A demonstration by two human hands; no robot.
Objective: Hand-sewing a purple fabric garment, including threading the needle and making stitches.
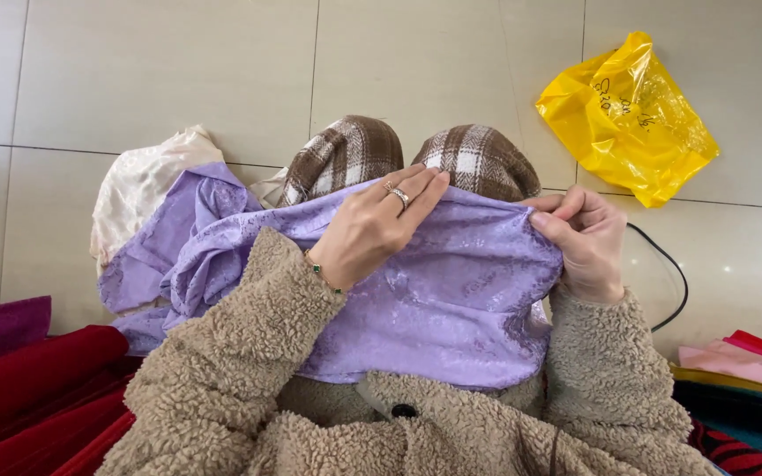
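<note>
Head view. Risk assessment first.

- Slippage: smooth, glossy lilac fabric point(451, 291), likely slick; held only along the upper edge. Loosened grip at either hand probably lets the edge slide off the knees toward the tiled floor point(160, 70).
- Uneven edge: left hand point(372, 229) closed over the top edge near the middle, fingers curled over the far side, ringed finger uppermost. Right hand point(586, 242) pinching the right corner between thumb and fingertips. Unequal pull between the two points likely skews or puckers the edge.
- Snagging: rings and a green bracelet point(319, 269) close to the weave; a catch on a thread possible.
- Entanglement: black cable point(676, 282) on the floor just beside the right hand; loose cloth dropping there could foul it.

Fabric condition and position.

- Lilac, satin-like sheen, faint woven pattern, soft creases.
- Draped across the lap, over the plaid-covered knees point(416, 154), trailing left in bunched folds.
- Cream fabric point(147, 181) beneath and behind the left folds.
- Red cloth point(28, 388) at lower left, pink and red stacked sheets point(747, 357) at lower right, yellow plastic bag point(628, 115) well apart at upper right.
</note>
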